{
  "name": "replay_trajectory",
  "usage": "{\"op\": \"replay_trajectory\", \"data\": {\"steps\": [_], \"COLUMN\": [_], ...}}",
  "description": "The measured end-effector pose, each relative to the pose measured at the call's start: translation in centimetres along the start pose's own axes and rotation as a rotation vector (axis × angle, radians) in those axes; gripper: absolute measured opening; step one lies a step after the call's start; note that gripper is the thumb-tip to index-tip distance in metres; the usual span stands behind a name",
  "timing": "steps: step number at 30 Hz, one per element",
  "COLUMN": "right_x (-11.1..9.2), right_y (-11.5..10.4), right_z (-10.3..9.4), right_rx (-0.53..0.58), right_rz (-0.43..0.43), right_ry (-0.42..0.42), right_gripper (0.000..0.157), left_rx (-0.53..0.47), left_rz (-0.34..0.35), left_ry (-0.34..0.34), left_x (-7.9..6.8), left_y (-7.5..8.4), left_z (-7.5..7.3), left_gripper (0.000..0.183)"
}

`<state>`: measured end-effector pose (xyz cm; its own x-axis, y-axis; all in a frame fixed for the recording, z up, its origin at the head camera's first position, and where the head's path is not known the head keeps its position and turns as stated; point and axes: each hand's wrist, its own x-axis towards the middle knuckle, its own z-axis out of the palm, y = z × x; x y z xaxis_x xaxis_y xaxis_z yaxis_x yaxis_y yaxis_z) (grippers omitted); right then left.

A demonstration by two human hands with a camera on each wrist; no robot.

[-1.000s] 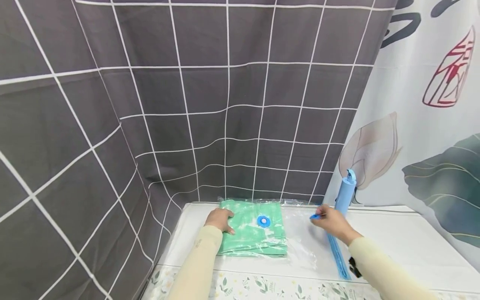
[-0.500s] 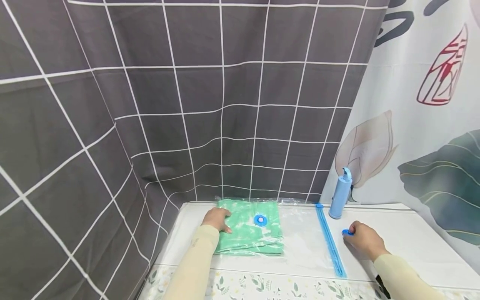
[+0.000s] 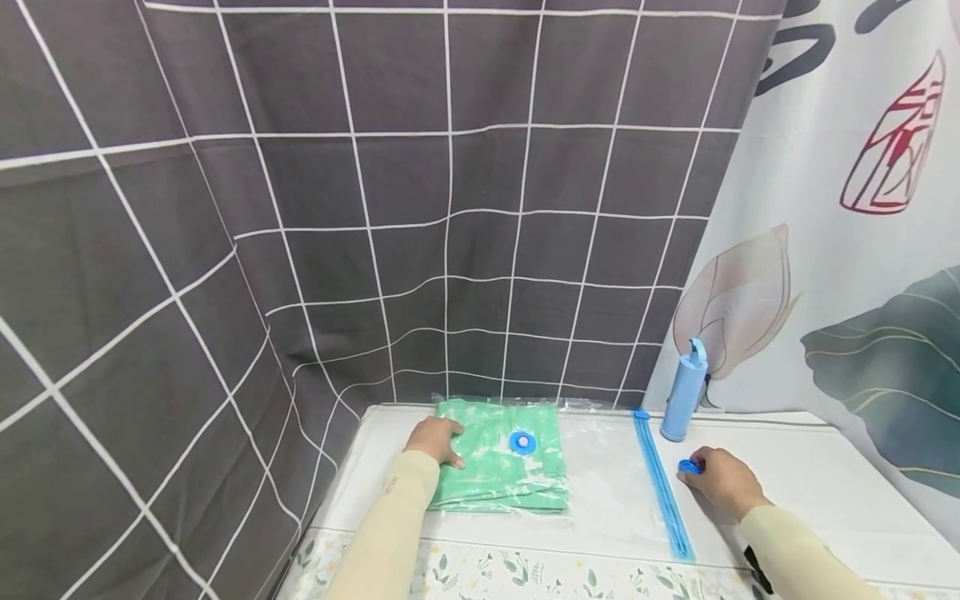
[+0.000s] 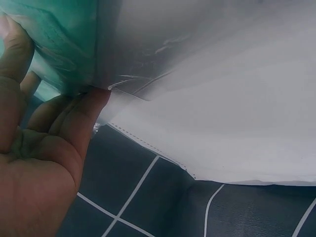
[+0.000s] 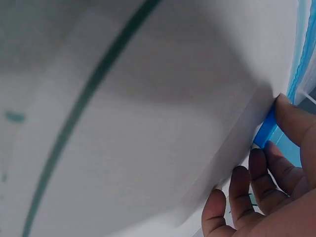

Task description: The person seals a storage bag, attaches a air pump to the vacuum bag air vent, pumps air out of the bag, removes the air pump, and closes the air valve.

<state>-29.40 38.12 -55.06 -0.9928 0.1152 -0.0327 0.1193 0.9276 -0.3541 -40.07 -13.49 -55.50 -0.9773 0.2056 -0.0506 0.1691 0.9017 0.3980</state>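
A clear vacuum storage bag (image 3: 603,475) lies flat with folded green cloth (image 3: 487,467) inside. On its top is a round blue valve (image 3: 522,442), uncapped with a pale centre. A blue zip strip (image 3: 664,487) runs along the bag's right end. My left hand (image 3: 432,439) rests on the bag's left edge, thumb and fingers spread; the left wrist view has its palm (image 4: 39,182) beside the green edge. To the right of the strip, my right hand (image 3: 723,479) pinches a round blue valve cap (image 3: 689,467), its ridged side showing. The cap (image 5: 266,127) appears edge-on in the right wrist view.
A light-blue hand pump (image 3: 684,396) stands upright behind the right hand, near the zip strip's far end. The white table surface (image 3: 810,467) extends to the right. Dark checked cloth (image 3: 480,250) hangs at the back and left, a printed white cloth (image 3: 750,333) at the right.
My right hand has moved right and nearer, from over the zip strip to the table beside it, carrying the cap. The cap has since tilted, showing its ridged side. The left hand stays put.
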Motion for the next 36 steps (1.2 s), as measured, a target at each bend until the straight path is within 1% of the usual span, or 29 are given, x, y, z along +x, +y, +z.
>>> {"op": "replay_trajectory", "data": {"steps": [1,2,3,4,8,10,12,13,14,17,18,19,20,22,23,25,27,29,31,32,34,36], "right_x": [0.0,0.0,0.0,0.1,0.4,0.6,0.8,0.8,0.9,0.9,0.9,0.9,0.9,0.9,0.9,1.0,1.4,2.0,2.7,3.1,3.7,4.3], "right_y": [0.0,-0.1,-0.1,-0.1,-0.1,-0.1,-0.1,-0.1,-0.2,-0.1,-0.1,-0.1,0.0,0.2,0.3,0.5,0.7,0.8,0.9,0.9,0.7,0.3], "right_z": [0.0,-0.1,-0.1,-0.2,-0.3,-0.4,-0.3,-0.3,-0.2,0.0,0.0,-0.1,-0.1,-0.3,-0.4,-1.0,-1.7,-2.6,-3.6,-4.1,-4.9,-5.6], "right_rx": [0.003,0.008,0.014,0.019,0.032,0.036,0.039,0.039,0.04,0.026,0.02,0.015,0.01,0.009,0.012,0.032,0.094,0.207,0.345,0.413,0.523,0.595], "right_rz": [0.005,0.013,0.019,0.025,0.045,0.04,0.032,0.026,0.021,0.023,0.028,0.032,0.036,0.035,0.029,0.018,0.039,0.104,0.186,0.22,0.244,0.222], "right_ry": [-0.002,-0.006,-0.01,-0.015,-0.034,-0.041,-0.047,-0.05,-0.055,-0.067,-0.072,-0.078,-0.084,-0.095,-0.104,-0.128,-0.166,-0.2,-0.204,-0.194,-0.146,-0.093], "right_gripper": [0.043,0.043,0.043,0.043,0.044,0.045,0.047,0.048,0.048,0.05,0.05,0.05,0.051,0.053,0.057,0.069,0.086,0.105,0.118,0.122,0.123,0.12], "left_rx": [0.001,0.002,-0.001,-0.012,0.004,-0.006,0.006,0.018,0.018,0.01,0.011,0.0,-0.025,-0.039,-0.041,-0.051,-0.033,-0.023,-0.028,-0.029,-0.031,-0.039], "left_rz": [0.004,0.001,0.015,0.011,-0.005,-0.021,-0.03,-0.02,-0.023,-0.035,-0.028,-0.029,-0.044,-0.044,-0.045,-0.06,-0.06,-0.063,-0.064,-0.065,-0.059,-0.036], "left_ry": [0.006,0.005,0.017,0.014,0.002,0.001,0.004,0.014,0.016,0.004,0.011,0.008,-0.005,-0.007,-0.009,-0.015,-0.007,-0.001,0.002,0.0,-0.002,0.009], "left_x": [0.6,0.9,1.2,1.4,0.7,0.7,0.6,0.8,0.7,0.2,0.2,0.0,-0.6,-1.2,-1.5,-2.6,-3.0,-3.3,-3.3,-3.2,-2.9,-1.5], "left_y": [-0.7,-1.0,-1.4,-1.5,-0.8,-0.8,-0.8,-1.1,-1.1,-0.3,-0.3,0.0,0.7,1.5,1.8,3.0,3.3,3.4,3.4,3.3,3.1,1.8], "left_z": [0.7,1.0,1.5,1.6,0.9,0.8,0.7,0.9,0.9,0.3,0.4,0.2,-0.3,-0.9,-1.2,-2.3,-2.6,-2.8,-2.8,-2.7,-2.4,-1.0], "left_gripper": [0.079,0.08,0.08,0.08,0.08,0.08,0.08,0.08,0.079,0.077,0.077,0.077,0.077,0.076,0.076,0.075,0.073,0.072,0.072,0.072,0.072,0.074]}}
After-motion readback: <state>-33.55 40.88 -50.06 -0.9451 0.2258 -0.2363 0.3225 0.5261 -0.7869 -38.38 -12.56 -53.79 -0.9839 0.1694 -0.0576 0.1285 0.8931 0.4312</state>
